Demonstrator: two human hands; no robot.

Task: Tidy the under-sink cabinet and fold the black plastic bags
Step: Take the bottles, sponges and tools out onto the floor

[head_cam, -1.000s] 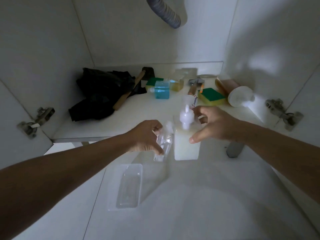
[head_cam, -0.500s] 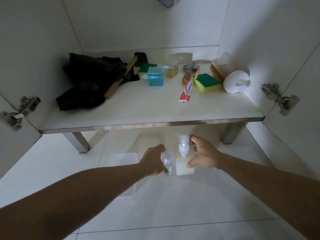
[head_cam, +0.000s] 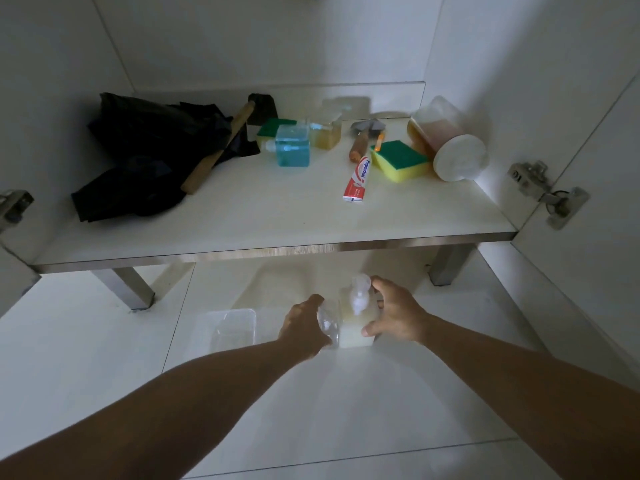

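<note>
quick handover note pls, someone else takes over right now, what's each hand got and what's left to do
Left hand grips a small clear bottle low over the floor in front of the cabinet.
Right hand holds the white pump bottle, which sits at floor level beside a clear tray.
Black plastic bags lie crumpled at the shelf's left, a wooden-handled tool across them.
Done: two bottles out.
Left: sponges, toothpaste, blue bottle, amber jar to sort; bags to fold.
</note>
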